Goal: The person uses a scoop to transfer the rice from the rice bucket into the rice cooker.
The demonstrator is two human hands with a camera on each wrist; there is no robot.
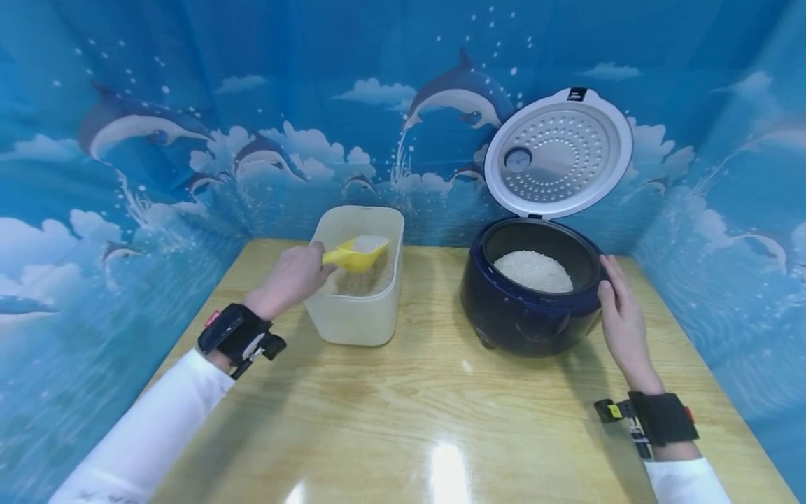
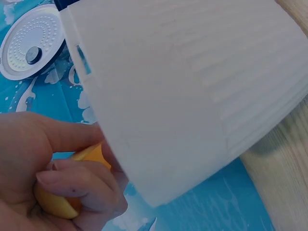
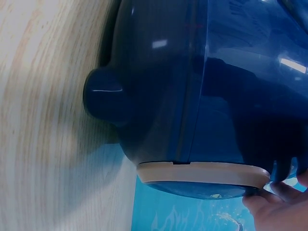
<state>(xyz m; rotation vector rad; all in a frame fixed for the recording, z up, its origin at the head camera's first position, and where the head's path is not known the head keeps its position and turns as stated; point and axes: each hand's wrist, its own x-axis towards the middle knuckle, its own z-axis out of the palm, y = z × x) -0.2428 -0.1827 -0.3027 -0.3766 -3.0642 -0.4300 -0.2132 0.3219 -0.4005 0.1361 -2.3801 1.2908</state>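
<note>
My left hand (image 1: 296, 276) grips the handle of a yellow scoop (image 1: 355, 260), its fingers curled round it in the left wrist view. White rice (image 1: 370, 243) sits in the scoop, which is over the open top of a whitish plastic bin (image 1: 362, 322). More grain (image 1: 362, 280) lies in the bin. To the right stands a dark blue rice cooker (image 1: 529, 329), its lid (image 1: 560, 154) raised, with a mound of white rice (image 1: 534, 271) in its pot. My right hand (image 1: 623, 322) rests against the cooker's right rim, fingers extended.
Bin and cooker stand apart at the back of a wood-grain table (image 1: 403, 420). A blue dolphin-print curtain (image 1: 352, 105) hangs behind and at both sides. A small white speck (image 1: 467, 366) lies in front of the cooker.
</note>
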